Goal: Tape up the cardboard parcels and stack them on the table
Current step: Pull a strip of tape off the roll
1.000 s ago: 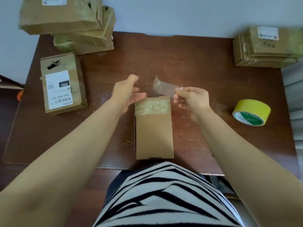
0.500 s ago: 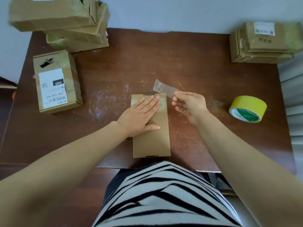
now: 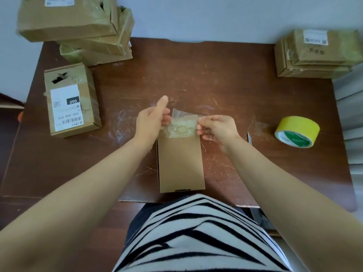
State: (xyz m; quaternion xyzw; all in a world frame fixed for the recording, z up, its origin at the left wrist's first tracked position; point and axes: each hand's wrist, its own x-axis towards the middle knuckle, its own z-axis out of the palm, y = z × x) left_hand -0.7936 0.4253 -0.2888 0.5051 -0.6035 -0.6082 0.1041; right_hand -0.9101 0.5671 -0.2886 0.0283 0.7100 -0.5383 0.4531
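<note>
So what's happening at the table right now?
A person is taping the small cardboard box in front of them on the table. The right hand pinches one end of a strip of clear tape held over the box's far end. The left hand is at the other end, its grip unclear. A yellow tape roll lies to the right. At the far corners stand the left stack of parcels and the right stack of parcels.

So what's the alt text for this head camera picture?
Seen from above, a person's right hand pinches a strip of clear tape over the far end of a small cardboard box on a brown table, the left hand at the strip's other end. A yellow tape roll lies to the right.
</note>
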